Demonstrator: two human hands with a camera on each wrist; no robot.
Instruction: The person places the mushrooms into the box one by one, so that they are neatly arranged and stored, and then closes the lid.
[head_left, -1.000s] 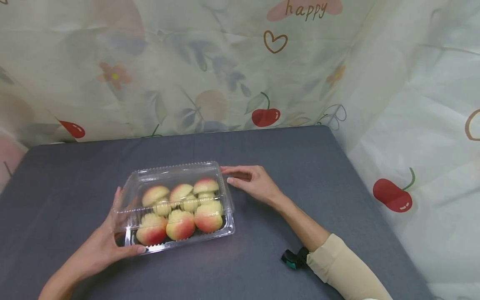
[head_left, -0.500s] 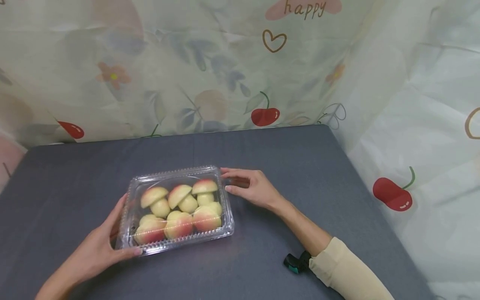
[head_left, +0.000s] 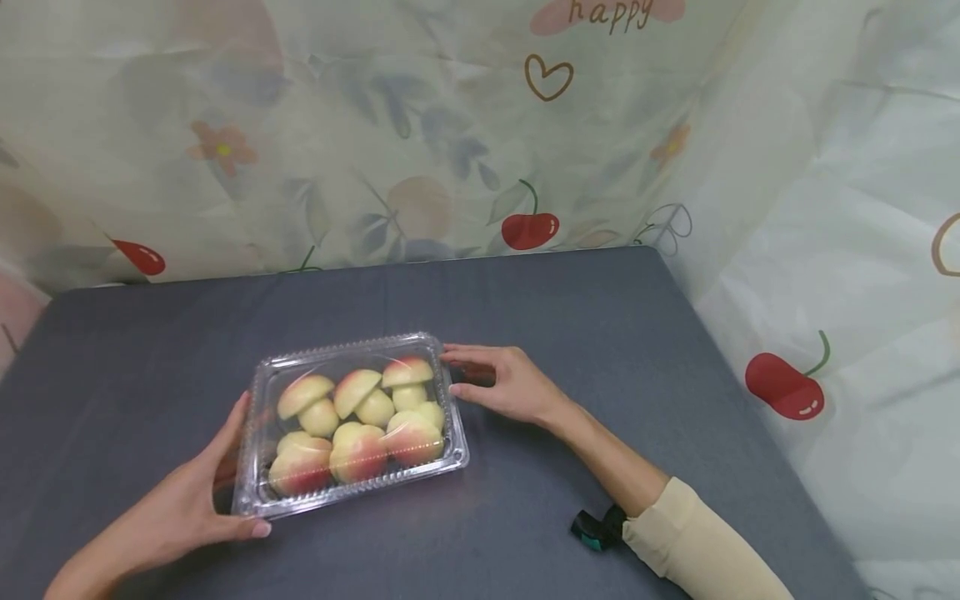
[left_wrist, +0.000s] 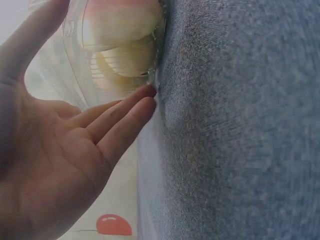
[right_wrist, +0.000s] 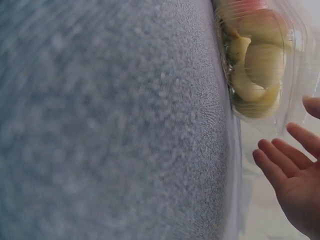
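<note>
A clear plastic clamshell box (head_left: pixel 352 492) rests on the grey tabletop with its lid down. Through the lid show several mushroom-shaped pieces (head_left: pixel 360 454), cream-yellow with reddish caps. At the box's left side is my left hand (head_left: pixel 176 504), its fingers straight along that side and its thumb spread near the front left corner. The left wrist view has those fingertips (left_wrist: pixel 147 102) at the box's lower edge. On the other side, my right hand (head_left: pixel 513 387) has its loosely extended fingers by the right edge. In the right wrist view, those fingers (right_wrist: pixel 272 167) stand a little apart from the box.
The grey cloth-covered table (head_left: pixel 525 308) extends around the box. A patterned curtain (head_left: pixel 360 125) with cherries and flowers hangs behind it and along the right side. A small black device (head_left: pixel 592 529) sits at my right wrist, next to a beige sleeve (head_left: pixel 697 542).
The raised lid has come down onto the box. My left hand has shifted slightly left and nearer, its thumb leaving the front rim. My right hand has lowered slightly beside the right edge.
</note>
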